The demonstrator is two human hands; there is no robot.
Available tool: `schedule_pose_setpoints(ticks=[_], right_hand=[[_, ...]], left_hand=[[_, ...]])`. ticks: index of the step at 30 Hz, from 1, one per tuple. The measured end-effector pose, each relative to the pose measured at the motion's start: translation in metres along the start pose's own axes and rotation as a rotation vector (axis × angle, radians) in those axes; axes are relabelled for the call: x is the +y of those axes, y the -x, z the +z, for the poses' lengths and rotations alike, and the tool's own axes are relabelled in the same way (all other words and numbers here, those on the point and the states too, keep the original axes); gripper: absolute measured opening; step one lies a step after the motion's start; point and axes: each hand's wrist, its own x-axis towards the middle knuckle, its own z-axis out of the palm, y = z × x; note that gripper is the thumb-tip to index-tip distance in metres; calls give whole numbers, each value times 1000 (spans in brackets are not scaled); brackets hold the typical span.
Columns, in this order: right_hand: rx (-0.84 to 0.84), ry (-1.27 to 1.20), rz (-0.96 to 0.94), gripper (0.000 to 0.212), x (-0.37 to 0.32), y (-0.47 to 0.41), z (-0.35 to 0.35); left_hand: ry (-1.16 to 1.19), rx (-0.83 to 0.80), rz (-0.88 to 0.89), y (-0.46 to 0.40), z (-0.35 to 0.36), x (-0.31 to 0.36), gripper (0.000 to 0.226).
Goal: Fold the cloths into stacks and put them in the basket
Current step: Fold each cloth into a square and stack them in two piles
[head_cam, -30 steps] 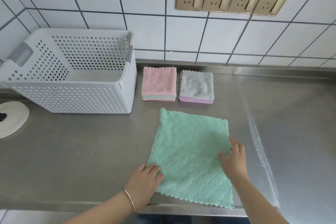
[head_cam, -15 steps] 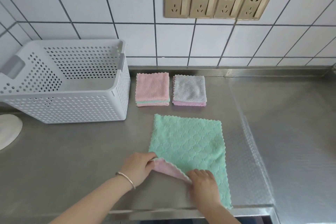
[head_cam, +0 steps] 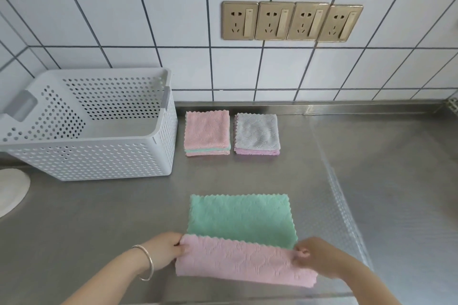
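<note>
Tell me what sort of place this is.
Probably a kitchen or utility room: a stainless steel countertop runs beneath a white tiled wall fitted with a row of gold wall sockets.

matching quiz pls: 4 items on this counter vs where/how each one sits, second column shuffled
Things:
1. basket
2. pink-topped stack
3. grey-topped stack
4. green cloth

Places or states:
A. near edge lifted, pink underside showing, pinched by both hands
B. far left, nothing visible inside
C. right of the other stack
D. right beside the basket

Pairs: 1-B, 2-D, 3-C, 4-A
</note>
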Motion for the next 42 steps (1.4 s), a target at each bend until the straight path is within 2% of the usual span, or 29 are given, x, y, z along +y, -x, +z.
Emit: schedule_pose_setpoints(ticks=[4, 6, 8, 12, 18, 24, 29, 34, 36, 38, 40, 42], right_hand=[[253, -373, 21, 26, -5, -16, -13], [366, -560, 38, 20, -9, -27, -14], [451, -641, 66, 12, -13, -38, -13], [562, -633, 118, 14, -16, -63, -13], [616, -594, 156, 14, -16, -77, -14], [673, -545, 250, 34, -13, -87, -17], [692, -502, 296, 19, -15, -90, -16], [752, -479, 244, 20, -18, -88, -15], [830, -549, 146, 32, -21, -79, -5], [896, -520, 108, 42, -22, -66, 7], [896, -489, 152, 51, -20, -57, 22], [838, -499, 197, 62, -19, -50, 38]], left_hand=[[351, 253, -38, -9, -8, 11, 20], [397, 353, -57, -18, -9, 20, 18], [395, 428, -90, -31, -9, 25, 21], [258, 565, -208, -57, -12, 29, 29], [64, 598, -279, -72, -12, 30, 34], [47, 621, -307, -76, -11, 32, 33], [43, 619, -325, -75, -11, 33, 33], [47, 635, -369, -75, -10, 35, 31], [-32, 734, -389, -69, -5, 38, 30], [-143, 875, -288, -67, 5, 37, 45], [-334, 936, -91, -68, 19, 42, 60], [-497, 845, 129, -71, 38, 49, 60]])
